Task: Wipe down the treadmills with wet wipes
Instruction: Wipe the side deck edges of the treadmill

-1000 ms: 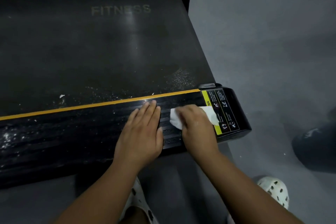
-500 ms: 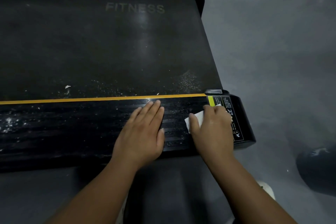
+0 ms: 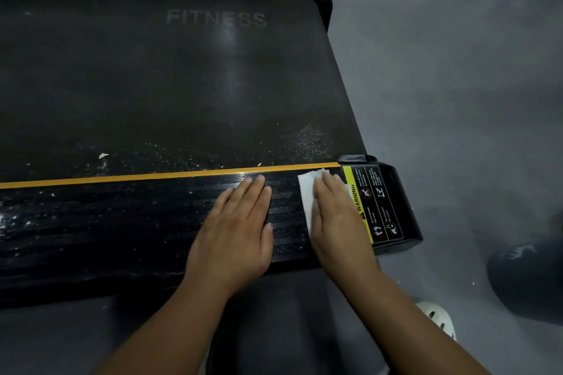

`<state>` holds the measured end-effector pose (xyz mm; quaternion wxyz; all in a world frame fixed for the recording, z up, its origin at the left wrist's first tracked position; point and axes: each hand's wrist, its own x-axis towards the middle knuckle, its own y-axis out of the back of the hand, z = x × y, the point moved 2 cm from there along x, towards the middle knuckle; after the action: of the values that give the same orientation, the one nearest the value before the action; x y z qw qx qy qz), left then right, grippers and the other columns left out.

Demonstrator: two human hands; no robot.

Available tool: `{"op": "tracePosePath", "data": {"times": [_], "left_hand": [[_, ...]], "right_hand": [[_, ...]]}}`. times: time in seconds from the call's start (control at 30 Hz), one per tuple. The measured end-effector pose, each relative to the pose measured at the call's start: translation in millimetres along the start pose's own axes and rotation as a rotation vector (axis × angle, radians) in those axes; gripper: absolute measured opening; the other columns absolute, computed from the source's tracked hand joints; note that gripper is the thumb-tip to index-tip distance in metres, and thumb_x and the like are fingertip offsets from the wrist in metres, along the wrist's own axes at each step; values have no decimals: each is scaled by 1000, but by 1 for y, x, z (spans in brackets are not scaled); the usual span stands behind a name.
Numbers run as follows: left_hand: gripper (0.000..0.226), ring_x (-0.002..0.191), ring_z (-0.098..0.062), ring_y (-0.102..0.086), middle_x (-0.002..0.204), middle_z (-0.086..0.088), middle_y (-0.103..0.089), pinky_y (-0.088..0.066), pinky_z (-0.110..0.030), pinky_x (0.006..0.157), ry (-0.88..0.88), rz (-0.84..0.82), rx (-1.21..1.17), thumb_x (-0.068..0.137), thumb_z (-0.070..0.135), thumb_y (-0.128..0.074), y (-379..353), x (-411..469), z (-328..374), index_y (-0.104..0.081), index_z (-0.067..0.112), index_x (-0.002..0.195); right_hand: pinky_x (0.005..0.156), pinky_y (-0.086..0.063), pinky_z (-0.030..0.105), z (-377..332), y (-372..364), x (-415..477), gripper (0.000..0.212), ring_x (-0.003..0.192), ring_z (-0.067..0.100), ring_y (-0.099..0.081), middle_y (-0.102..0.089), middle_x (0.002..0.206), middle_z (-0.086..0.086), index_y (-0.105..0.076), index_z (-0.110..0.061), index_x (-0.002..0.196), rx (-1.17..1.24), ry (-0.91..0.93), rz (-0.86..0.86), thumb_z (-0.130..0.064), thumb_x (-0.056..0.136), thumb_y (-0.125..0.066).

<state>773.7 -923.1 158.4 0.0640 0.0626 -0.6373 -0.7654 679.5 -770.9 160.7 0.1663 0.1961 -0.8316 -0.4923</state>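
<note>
Fingers (image 3: 330, 189) of right hand (image 3: 338, 222) straight and together, pressed flat on white wet wipe (image 3: 305, 192); no pinch, no curl. Hand covers most of the wipe. Wipe lies spread on ribbed black treadmill side rail (image 3: 122, 222), near its end, just beside the WARNING label (image 3: 376, 204). Left hand (image 3: 234, 231) flat on bare rail, fingers straight, just beside the wipe, not touching it. Yellow stripe (image 3: 152, 176) edges rail. Treadmill belt (image 3: 152, 85) beyond, marked FITNESS, speckled with pale debris. Grey floor (image 3: 457, 70); pale perforated shoe (image 3: 438, 318) lower right.
</note>
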Motion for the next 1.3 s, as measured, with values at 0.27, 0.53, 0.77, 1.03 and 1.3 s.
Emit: {"op": "tracePosePath", "data": {"times": [0.27, 0.53, 0.77, 1.03, 1.3], "left_hand": [[67, 155, -16, -16, 167, -3, -23, -11, -38, 125, -2, -8, -7, 98, 43, -24, -1, 0, -1, -32, 14, 158], [65, 153, -18, -22, 165, -5, -28, -11, -38, 123, -9, -3, -7, 98, 40, -28, -1, 1, -1, -38, 12, 155], [65, 154, -18, -21, 165, -5, -27, -18, -41, 125, 0, 2, 4, 98, 40, -28, -3, 0, 0, -36, 12, 156], [69, 155, -15, -13, 168, -3, -20, -7, -35, 126, -39, -44, -13, 98, 46, -17, 5, 0, -3, -28, 15, 159], [69, 154, -16, -17, 166, -4, -23, -8, -37, 124, -7, -25, 24, 100, 50, -24, 8, -19, -40, -32, 14, 158]], "right_hand": [[124, -12, 43, 15, -2, -12, 81, 154, 25, -15, -21, 165, 12, -28, -7, 157, -256, 223, -145, -64, 103, -8], [124, -18, 50, -10, -17, -10, 73, 154, 27, -16, -20, 166, 13, -28, -7, 157, -257, 313, -208, -56, 105, -13], [125, -11, 49, 9, -8, 14, 77, 155, 25, -6, -12, 168, 10, -20, -9, 159, -254, 89, -141, -58, 100, -12], [121, -24, 52, -2, 2, -12, 58, 152, 35, -22, -28, 162, 18, -41, -9, 150, -222, 272, -187, -36, 100, -30], [111, -43, 36, 0, 1, -27, 41, 130, 27, -54, -60, 138, 12, -63, -5, 130, -52, 313, -34, -25, 101, -41]]}}
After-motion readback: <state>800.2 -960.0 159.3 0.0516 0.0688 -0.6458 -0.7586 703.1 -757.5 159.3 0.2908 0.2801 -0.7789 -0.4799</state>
